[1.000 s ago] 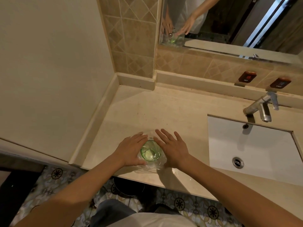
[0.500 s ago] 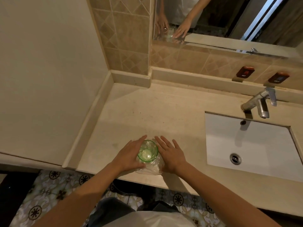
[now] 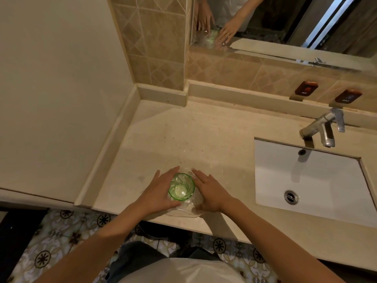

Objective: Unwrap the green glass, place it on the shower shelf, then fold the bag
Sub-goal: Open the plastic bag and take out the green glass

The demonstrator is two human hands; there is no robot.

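Fingers straight and together, your left hand (image 3: 161,193) and right hand (image 3: 211,194) flank the upright green drinking glass (image 3: 181,187) on its crumpled clear plastic bag (image 3: 184,210).

Bare countertop (image 3: 183,135) lies open behind; the faucet (image 3: 322,127) stands well right, seemingly clear.

Glass (image 3: 181,187) on counter (image 3: 204,139), between hands (image 3: 161,190).

upright green glass (image 3: 181,188) in clear bag (image 3: 190,209) on counter (image 3: 183,139), flat left hand (image 3: 161,194) and right hand (image 3: 212,196) on either side
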